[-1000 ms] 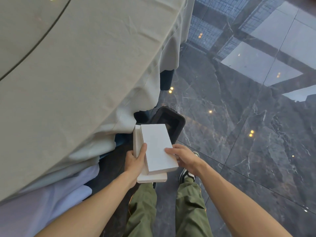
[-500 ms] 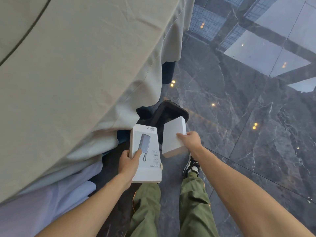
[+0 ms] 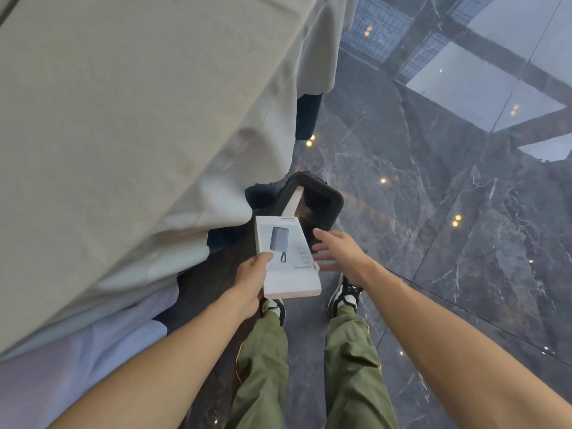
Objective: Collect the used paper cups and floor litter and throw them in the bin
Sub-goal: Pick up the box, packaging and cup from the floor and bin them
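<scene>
A black bin (image 3: 335, 202) stands on the dark marble floor just beyond my feet, beside the draped table. A plain white box (image 3: 294, 202) stands on edge inside it, leaning on the left wall. My left hand (image 3: 250, 280) holds a second white box (image 3: 286, 258), printed with a power bank picture, flat above the bin's near edge. My right hand (image 3: 339, 252) hovers right beside that box, over the bin's near rim, fingers spread and holding nothing.
A large table under a pale green cloth (image 3: 139, 125) fills the left half, its hem hanging to the floor. A white-lilac cloth (image 3: 77, 345) shows beneath it at lower left. Glossy dark marble floor (image 3: 448, 227) stretches to the right. My shoes stand below the box.
My right hand has let the plain white box drop into the bin and now pulls back open. The left hand has carried the printed box forward toward the bin.
</scene>
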Demonstrator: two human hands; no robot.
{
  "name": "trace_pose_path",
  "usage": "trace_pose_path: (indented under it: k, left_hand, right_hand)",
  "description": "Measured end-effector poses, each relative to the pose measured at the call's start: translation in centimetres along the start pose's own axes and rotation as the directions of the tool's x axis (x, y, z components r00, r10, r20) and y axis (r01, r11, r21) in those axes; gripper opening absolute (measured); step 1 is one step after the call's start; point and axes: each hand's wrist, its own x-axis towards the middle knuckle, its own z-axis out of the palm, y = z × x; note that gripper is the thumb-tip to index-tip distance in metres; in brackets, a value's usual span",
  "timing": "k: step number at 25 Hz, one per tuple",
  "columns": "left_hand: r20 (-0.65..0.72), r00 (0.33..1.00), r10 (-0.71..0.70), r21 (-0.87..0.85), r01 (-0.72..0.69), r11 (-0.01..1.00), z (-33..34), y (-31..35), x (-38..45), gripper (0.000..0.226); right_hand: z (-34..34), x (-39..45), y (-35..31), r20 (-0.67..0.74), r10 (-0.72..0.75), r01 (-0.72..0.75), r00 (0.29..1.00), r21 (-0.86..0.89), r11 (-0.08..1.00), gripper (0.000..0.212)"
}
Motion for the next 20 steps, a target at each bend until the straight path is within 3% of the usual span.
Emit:
trace_pose_path:
  k: [2,4,7,10,13,15,17,20]
  left_hand:
    - [0.022,1.000,-0.015,-0.011,0.016,1.000,0.9,0.1,0.4,0.033]
    - [0.043,0.999,-0.024,-0.027,0.025,0.999,1.7,0.3,0.6,0.035]
    - [0.068,0.997,-0.030,-0.018,0.031,0.999,2.9,0.3,0.4,0.030]
    - [0.083,0.996,-0.038,0.024,0.036,0.999,3.8,-0.5,0.7,0.028]
    - [0.083,0.996,-0.036,0.038,0.033,0.999,4.0,-0.8,0.8,0.030]
    - [0.096,0.995,-0.030,0.058,0.024,0.998,3.7,-0.6,0.4,0.032]
    - [0.112,0.994,-0.008,0.135,-0.008,0.991,3.2,0.1,0.1,0.036]
    - [0.132,0.989,0.070,0.319,-0.109,0.941,2.0,1.5,-1.3,0.047]
  right_hand:
    - [-0.6,-1.2,0.7,0.220,0.024,-0.044,0.975,0.085,0.995,0.035]
    - [-1.1,-1.6,1.5,0.264,0.021,-0.052,0.964,0.111,0.992,0.029]
    - [-1.6,-1.3,1.6,0.122,-0.007,-0.012,0.993,0.155,0.988,0.018]
    - [-2.0,-0.6,1.2,-0.059,-0.042,0.044,0.997,0.025,0.999,0.013]
    - [-1.7,-0.1,0.5,-0.122,-0.070,0.060,0.990,-0.084,0.995,0.009]
    - [-1.1,0.2,-0.1,-0.159,-0.084,0.068,0.984,-0.102,0.992,0.018]
    - [-0.9,0.2,-0.8,-0.193,-0.096,0.075,0.976,-0.114,0.991,0.030]
    - [-1.5,-0.8,-1.5,-0.218,-0.118,0.086,0.969,-0.151,0.985,0.032]
